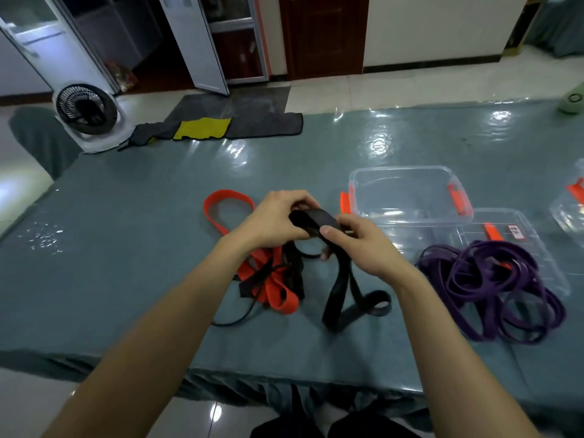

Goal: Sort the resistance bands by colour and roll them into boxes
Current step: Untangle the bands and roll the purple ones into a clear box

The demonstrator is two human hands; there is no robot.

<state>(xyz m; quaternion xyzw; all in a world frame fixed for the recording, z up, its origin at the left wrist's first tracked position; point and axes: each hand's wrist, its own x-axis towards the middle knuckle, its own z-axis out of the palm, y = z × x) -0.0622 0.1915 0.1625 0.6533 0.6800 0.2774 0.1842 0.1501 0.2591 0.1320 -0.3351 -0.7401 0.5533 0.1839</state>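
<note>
While left hand [278,221] & right hand [363,245] are pinching the black band [338,289] at its folded top, its tail is trailing onto the table [126,248]. Prob. light, floppy, grippy rubber; pinching the roll's edges is looking safest.

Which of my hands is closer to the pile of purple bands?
Right. The right hand grips the black band just left of the purple bands; the left hand holds the same band farther left, above the red bands.

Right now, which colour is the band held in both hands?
The band is black; head view.
</note>
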